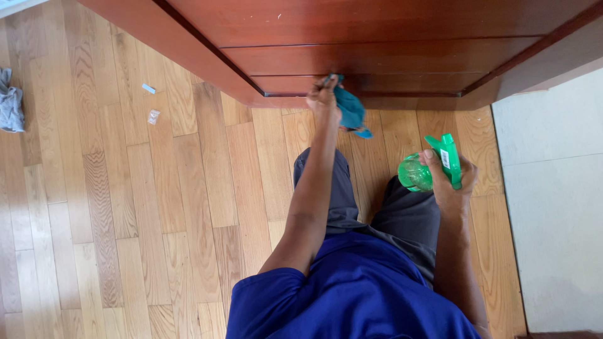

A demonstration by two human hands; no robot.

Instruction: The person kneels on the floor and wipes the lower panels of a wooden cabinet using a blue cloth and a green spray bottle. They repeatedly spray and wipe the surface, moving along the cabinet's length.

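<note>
Red-brown wooden door (377, 44) at twelve o'clock, above plank floor (157, 207). Grey rag (9, 100) lying at nine. Green spray bottle (433, 166) at three, gripped in right hand (449, 182), fingers wrapped closed. Teal cloth (349, 108) pressed against door's bottom panel, clutched by left hand (323, 97), fingers curled shut.

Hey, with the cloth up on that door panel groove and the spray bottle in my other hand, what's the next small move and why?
Probably slide the left hand sideways along the groove: it presses the teal cloth at the door panel's lower ledge, most of which runs on to the right. The right hand holds the green spray bottle back near the knee.
</note>
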